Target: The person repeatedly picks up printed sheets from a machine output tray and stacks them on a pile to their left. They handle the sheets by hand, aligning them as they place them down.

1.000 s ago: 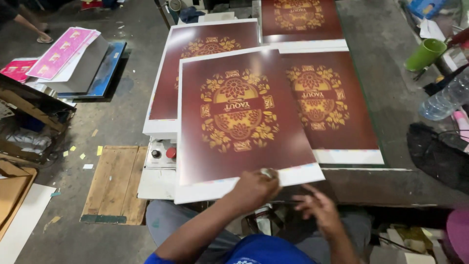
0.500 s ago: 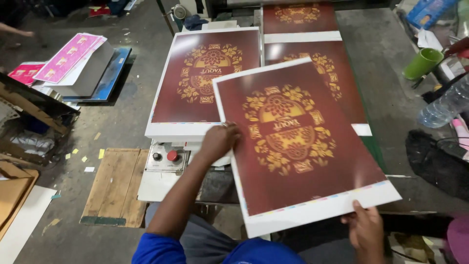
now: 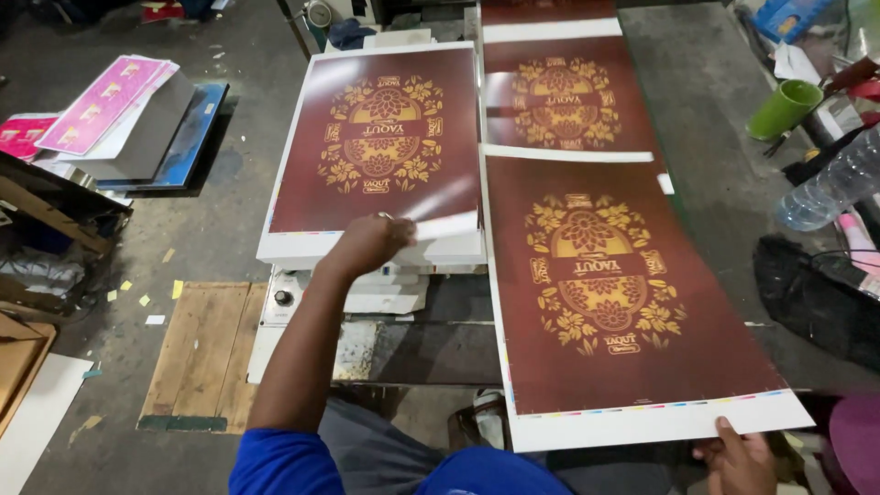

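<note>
My left grip [image 3: 371, 243] is closed on the near edge of the top sheet of the stack of printed sheets [image 3: 376, 147], fingers curled over the white margin and lifting that corner slightly so it curls up off the pile. My right grip [image 3: 738, 458] pinches the near right corner of a separate maroon sheet [image 3: 614, 293], thumb on top of its white border, the rest of the hand under the paper. That sheet lies flat on the counter [image 3: 706, 119], just right of the stack, its long side running away from me. It is glossy dark red with a gold floral medallion in the middle, a white margin and a thin strip of colour patches along the near edge. Beyond it lies another sheet of the same print [image 3: 564, 92].
</note>
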